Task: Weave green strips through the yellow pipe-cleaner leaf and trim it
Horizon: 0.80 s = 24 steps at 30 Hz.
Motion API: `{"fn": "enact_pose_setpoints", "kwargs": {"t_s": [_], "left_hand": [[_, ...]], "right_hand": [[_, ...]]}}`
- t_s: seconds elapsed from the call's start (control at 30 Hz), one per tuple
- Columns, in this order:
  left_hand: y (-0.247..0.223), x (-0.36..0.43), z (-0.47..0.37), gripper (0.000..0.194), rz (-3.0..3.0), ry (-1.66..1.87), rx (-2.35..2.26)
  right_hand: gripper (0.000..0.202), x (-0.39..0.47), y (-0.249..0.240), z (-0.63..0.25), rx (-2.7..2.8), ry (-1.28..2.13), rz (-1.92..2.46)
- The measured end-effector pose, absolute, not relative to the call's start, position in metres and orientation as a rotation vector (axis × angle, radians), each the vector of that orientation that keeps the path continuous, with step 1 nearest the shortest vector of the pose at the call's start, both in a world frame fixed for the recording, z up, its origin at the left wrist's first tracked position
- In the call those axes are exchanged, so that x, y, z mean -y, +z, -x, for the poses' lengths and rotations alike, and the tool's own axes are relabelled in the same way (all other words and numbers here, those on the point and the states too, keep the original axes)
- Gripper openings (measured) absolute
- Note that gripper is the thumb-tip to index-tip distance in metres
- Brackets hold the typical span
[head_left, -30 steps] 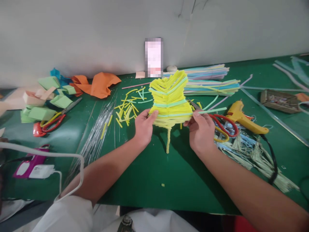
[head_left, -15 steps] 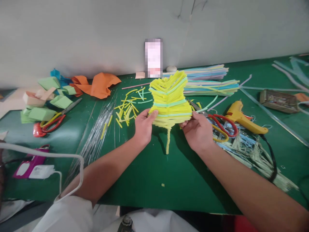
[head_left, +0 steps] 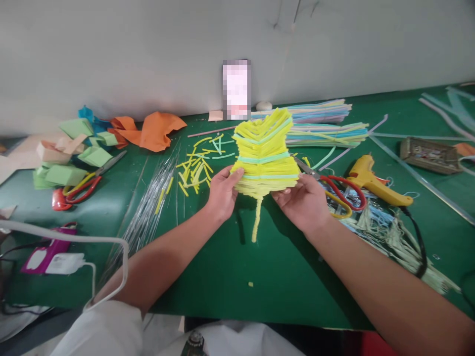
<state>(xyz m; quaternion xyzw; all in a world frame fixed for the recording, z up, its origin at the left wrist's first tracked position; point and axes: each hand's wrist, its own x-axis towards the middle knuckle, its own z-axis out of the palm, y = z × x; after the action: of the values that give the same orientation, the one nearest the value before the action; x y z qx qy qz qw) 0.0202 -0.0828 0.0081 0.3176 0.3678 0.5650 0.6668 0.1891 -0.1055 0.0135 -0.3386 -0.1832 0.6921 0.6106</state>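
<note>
Between my two hands, above the green table, is a yellow pipe-cleaner leaf with mint-green stripes and a pale yellow stem hanging down. My left hand pinches its lower left edge, thumb on the front. My right hand is closed on the lower right edge, with some fingers behind the leaf and partly hidden. Left of the leaf lie short cut yellow pipe-cleaner pieces. Close by my right hand are scissors with red and yellow handles.
Bundles of pastel pipe cleaners lie behind the leaf. A yellow glue gun and a small box are at right. Thin wires, folded paper, more scissors and a white cable are at left. A phone leans on the wall.
The leaf has shifted slightly right and its stem now tilts down to the left. My right hand's fingers have slid a little further under the lower edge.
</note>
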Motion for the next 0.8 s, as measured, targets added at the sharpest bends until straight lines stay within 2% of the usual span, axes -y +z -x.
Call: {"fn": "enact_pose_setpoints", "kwargs": {"t_s": [0.13,0.23,0.43,0.8], "left_hand": [[0.009,0.083,-0.02,0.035,-0.744,1.309,-0.855],[0.01,0.083,-0.02,0.035,-0.757,1.341,-0.865],[0.011,0.088,-0.021,0.029,-0.79,1.392,-0.885],[0.001,0.086,-0.02,0.027,-0.895,1.43,-0.969]], "right_hand": [[0.022,0.106,0.009,-0.187,0.435,1.532,0.867],[0.027,0.108,0.003,-0.186,0.496,1.345,0.899],[0.02,0.11,-0.003,-0.185,0.556,1.021,0.952],[0.022,0.119,-0.001,-0.179,0.718,0.945,1.039]]}}
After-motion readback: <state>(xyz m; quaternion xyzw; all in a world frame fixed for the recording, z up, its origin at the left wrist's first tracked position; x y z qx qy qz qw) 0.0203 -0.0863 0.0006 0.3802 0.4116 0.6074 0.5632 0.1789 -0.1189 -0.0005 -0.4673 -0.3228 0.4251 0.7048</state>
